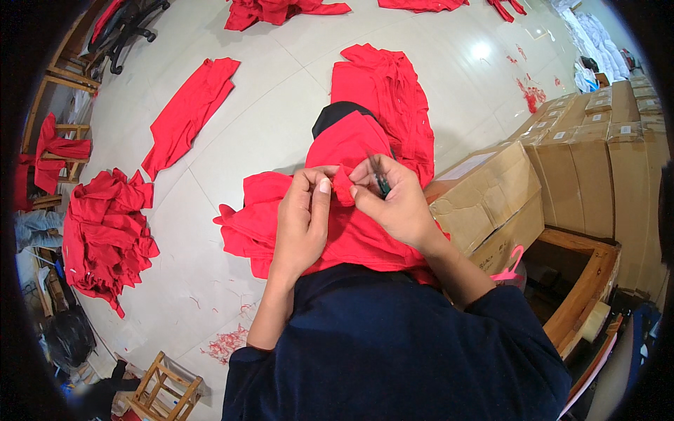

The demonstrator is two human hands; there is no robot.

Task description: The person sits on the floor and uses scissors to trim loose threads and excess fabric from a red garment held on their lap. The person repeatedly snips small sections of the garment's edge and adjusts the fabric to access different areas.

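Currently two hands at one bunched fold of red cloth [349, 238], which lies over the lap beneath them. Left hand [306, 207] pinches the fold, thumb up; right hand [390, 196] grips one pair of dark snips [382, 184], thumb against the fold. Left of left hand: one red heap [105, 231], on floor [189, 259]. Right of right hand: one pink hanger [514, 264].
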